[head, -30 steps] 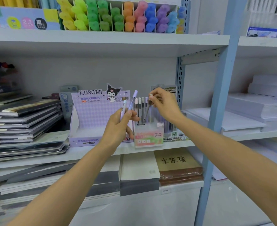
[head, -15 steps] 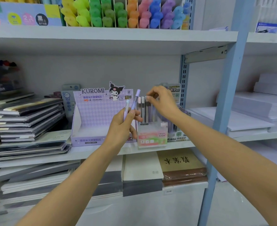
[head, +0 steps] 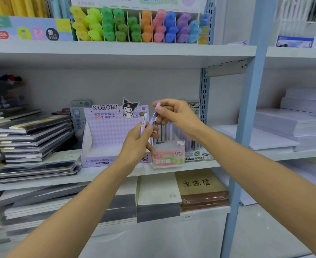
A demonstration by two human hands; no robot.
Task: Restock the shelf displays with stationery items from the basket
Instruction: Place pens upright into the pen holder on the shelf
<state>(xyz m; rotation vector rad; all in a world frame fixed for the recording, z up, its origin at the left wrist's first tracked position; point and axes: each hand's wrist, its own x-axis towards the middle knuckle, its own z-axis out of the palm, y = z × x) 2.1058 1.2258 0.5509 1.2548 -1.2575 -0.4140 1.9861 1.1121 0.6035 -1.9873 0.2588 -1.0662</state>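
The left hand (head: 138,144) grips two pens; the right hand (head: 174,113) pinches the purple pen (head: 154,113) by its top. Just behind stands the Fruit Soda display (head: 169,155), beside the Kuromi box (head: 114,135) near the shelf edge (head: 60,178).

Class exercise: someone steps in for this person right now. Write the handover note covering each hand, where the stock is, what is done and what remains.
Left hand: holds a pale tube upright, and the lower end of a purple tube.
Right hand: fingers pinch the purple tube's top.
Fruit Soda box: already holds upright tubes.
Kuromi box: looks empty where visible.
Left: seat both held tubes. The basket is out of view.
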